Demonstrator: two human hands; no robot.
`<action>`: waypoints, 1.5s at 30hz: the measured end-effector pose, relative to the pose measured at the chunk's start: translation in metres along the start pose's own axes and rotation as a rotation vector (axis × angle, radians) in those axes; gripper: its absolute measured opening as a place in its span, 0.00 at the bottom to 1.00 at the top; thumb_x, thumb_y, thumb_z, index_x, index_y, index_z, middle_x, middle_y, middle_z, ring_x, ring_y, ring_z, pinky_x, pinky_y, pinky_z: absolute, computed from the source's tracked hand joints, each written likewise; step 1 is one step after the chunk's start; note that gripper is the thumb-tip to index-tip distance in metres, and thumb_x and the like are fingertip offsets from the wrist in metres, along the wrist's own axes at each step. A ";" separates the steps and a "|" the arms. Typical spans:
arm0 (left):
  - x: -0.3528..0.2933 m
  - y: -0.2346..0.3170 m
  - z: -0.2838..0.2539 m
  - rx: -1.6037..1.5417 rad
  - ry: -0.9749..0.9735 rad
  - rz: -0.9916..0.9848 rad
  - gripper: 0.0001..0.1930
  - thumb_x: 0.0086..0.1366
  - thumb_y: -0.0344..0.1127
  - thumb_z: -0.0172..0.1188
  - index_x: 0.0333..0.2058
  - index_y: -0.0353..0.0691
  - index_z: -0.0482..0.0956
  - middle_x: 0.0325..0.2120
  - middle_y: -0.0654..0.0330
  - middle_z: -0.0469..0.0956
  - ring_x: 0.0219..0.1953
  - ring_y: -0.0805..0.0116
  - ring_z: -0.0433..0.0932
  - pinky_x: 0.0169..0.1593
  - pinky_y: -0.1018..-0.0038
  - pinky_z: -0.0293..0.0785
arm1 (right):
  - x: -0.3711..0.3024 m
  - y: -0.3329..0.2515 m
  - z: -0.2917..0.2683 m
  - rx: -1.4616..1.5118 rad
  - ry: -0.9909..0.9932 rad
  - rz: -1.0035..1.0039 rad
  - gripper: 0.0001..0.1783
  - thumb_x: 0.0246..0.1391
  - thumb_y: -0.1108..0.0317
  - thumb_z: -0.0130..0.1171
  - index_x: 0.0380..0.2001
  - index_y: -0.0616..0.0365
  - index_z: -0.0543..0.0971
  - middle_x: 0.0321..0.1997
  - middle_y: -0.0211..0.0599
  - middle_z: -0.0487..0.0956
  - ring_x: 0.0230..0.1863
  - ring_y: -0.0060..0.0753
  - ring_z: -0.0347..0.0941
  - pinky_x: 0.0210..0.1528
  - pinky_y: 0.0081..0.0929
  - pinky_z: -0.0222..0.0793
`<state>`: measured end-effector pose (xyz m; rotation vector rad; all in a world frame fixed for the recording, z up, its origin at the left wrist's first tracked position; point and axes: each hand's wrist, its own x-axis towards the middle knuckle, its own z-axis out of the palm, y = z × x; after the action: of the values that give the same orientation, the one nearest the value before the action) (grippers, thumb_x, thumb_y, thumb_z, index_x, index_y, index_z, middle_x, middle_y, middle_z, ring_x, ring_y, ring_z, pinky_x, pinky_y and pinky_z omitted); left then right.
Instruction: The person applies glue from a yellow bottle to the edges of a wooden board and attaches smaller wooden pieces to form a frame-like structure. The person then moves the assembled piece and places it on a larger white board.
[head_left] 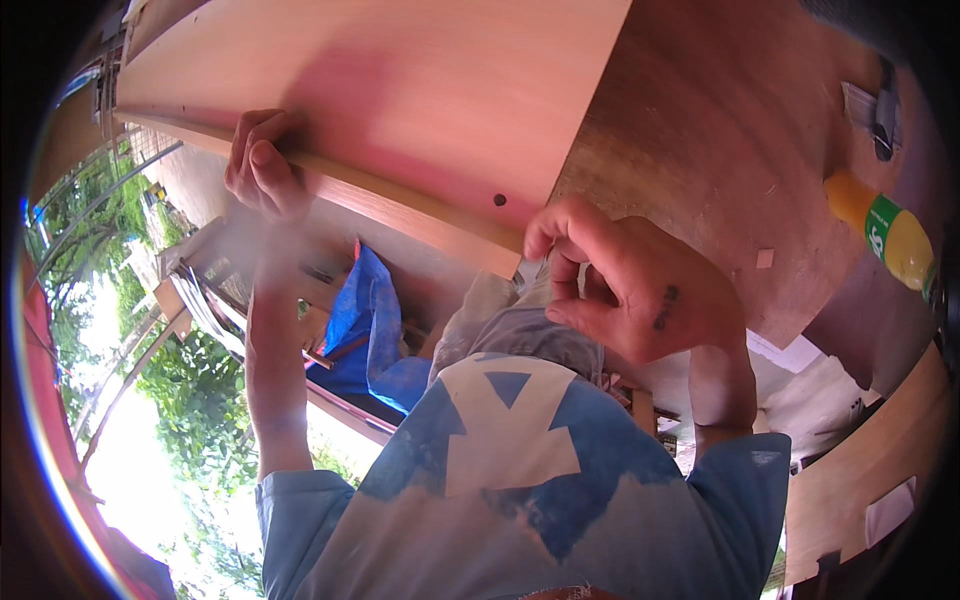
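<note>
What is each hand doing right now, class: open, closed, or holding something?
Left hand: closed, fingers curled over the edge of the wooden board.
Right hand: fingers pinched together by the board's corner; what it holds cannot be told.

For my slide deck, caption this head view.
Left hand grips a wooden panel's edge; right hand pinches near its corner.

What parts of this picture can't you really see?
- Head view: the right hand curls its fingers inward, so whatever small thing they pinch, if any, is hidden.
- The left hand wraps the edge of the wooden board; its palm side is hidden.
- The board's far end is cut off by the top edge.
- The yellow bottle is partly lost in the dark right rim.
</note>
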<state>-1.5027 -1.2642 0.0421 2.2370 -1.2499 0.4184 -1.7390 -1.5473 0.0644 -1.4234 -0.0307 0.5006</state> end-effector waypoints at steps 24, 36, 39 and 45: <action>-0.017 -0.031 0.011 -0.071 -0.015 -0.156 0.31 0.76 0.56 0.34 0.28 0.35 0.75 0.23 0.58 0.71 0.24 0.62 0.68 0.29 0.65 0.65 | -0.222 0.128 0.076 1.216 1.004 -0.968 0.31 0.56 0.68 0.50 0.65 0.57 0.64 0.52 0.43 0.74 0.52 0.41 0.73 0.43 0.37 0.74; -0.004 -0.021 0.013 -0.090 -0.048 -0.033 0.28 0.77 0.51 0.37 0.24 0.36 0.72 0.19 0.58 0.68 0.21 0.63 0.65 0.27 0.65 0.62 | -0.244 0.144 0.078 -0.012 1.506 0.344 0.38 0.55 0.76 0.42 0.71 0.49 0.58 0.27 0.40 0.78 0.18 0.36 0.75 0.22 0.33 0.75; -0.005 -0.018 0.022 -0.102 -0.019 -0.062 0.29 0.76 0.53 0.38 0.24 0.36 0.72 0.19 0.59 0.68 0.21 0.65 0.65 0.27 0.68 0.63 | -0.231 0.179 0.086 -0.854 1.446 0.776 0.38 0.53 0.76 0.46 0.70 0.59 0.59 0.30 0.46 0.81 0.23 0.41 0.78 0.28 0.39 0.76; -0.050 -0.133 0.043 -0.187 0.048 -0.081 0.21 0.69 0.53 0.45 0.38 0.41 0.76 0.34 0.58 0.74 0.35 0.63 0.73 0.37 0.63 0.68 | -0.242 0.198 0.074 -1.161 1.126 0.889 0.29 0.55 0.72 0.51 0.62 0.61 0.65 0.31 0.43 0.81 0.25 0.37 0.79 0.24 0.34 0.74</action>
<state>-1.4150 -1.1984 -0.0586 2.0987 -1.1217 0.3092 -2.0410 -1.5501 -0.0448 -2.6779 1.4748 0.2939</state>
